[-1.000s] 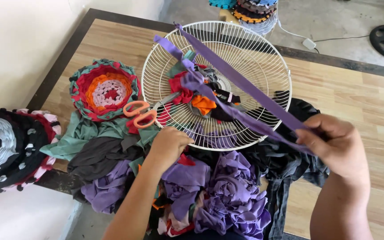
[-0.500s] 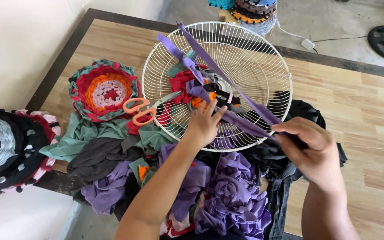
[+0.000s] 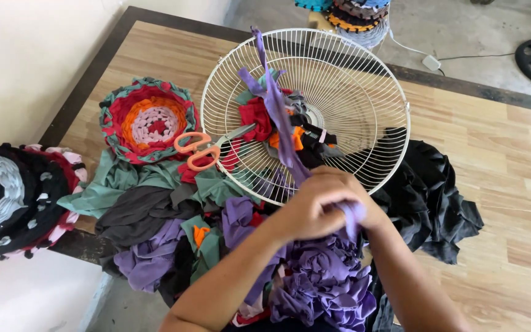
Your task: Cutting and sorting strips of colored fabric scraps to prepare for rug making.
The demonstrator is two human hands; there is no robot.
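Table: we note a light wood-grain table (image 3: 493, 154) with dark edging.
Floor: grey concrete floor (image 3: 462, 24) beyond.
Wall: pale wall (image 3: 26, 49) at left.
Light: even daylight.

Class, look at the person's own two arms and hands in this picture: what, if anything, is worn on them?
Nothing shows on them. The left hand and right hand are bare: no gloves, and no rings or watch that can be seen. Both forearms are uncovered up to the picture's lower edge, with no sleeve, bracelet or marking in sight.
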